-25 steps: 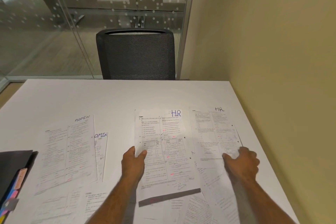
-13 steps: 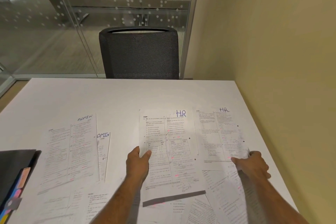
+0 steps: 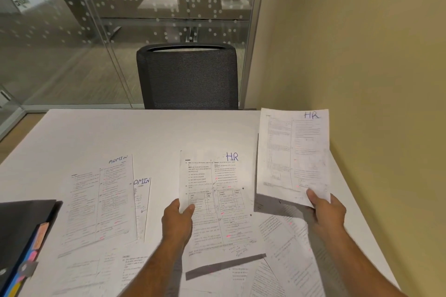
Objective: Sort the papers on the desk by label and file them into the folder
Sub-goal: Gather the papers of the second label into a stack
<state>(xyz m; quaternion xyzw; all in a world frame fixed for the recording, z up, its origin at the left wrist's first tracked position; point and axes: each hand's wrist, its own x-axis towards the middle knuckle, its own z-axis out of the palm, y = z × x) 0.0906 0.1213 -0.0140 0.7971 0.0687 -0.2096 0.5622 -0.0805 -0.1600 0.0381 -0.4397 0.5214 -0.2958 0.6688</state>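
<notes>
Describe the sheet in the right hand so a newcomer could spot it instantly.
Start at the white desk and go to its right edge by the yellow wall. There the right hand pinches the bottom corner of a printed sheet marked HR at its top right. Unlike the other HR sheet in the left hand, it is raised well off the desk and held nearly upright.

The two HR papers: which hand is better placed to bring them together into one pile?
The right hand. It holds its HR paper lifted off the desk, free to move over. The left hand grips the other HR paper low above the loose papers, a ready base.
</notes>
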